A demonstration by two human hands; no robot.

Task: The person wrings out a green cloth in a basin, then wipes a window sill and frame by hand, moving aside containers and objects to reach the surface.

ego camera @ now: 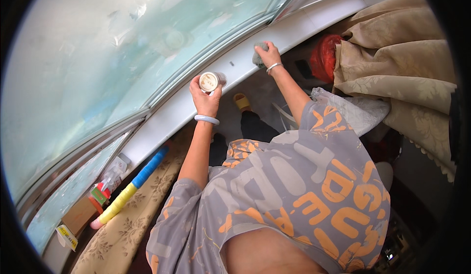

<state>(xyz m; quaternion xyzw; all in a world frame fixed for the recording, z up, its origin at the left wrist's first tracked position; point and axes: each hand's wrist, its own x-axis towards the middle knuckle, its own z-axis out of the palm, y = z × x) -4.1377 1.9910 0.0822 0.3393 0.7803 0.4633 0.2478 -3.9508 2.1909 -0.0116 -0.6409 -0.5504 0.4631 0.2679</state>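
Note:
My left hand (206, 96) is closed round a jar (209, 81) with a worn white lid, above the white windowsill (169, 121). A pale bangle circles that wrist. Farther right, my right hand (269, 54) grips a grey-green cloth (259, 55) at the sill's front edge; its underside contact with the sill is hard to see. A small dark mark (231, 63) lies on the sill between the two hands.
Sliding window glass (110, 53) rises behind the sill. At lower left are a clear bottle (112, 174), a cardboard box (79, 215) and a blue-yellow wrapped pole (123, 196) beside a patterned curtain (110, 241). Beige curtains (397, 79), a red bag (325, 59) and clear plastic (355, 112) are right.

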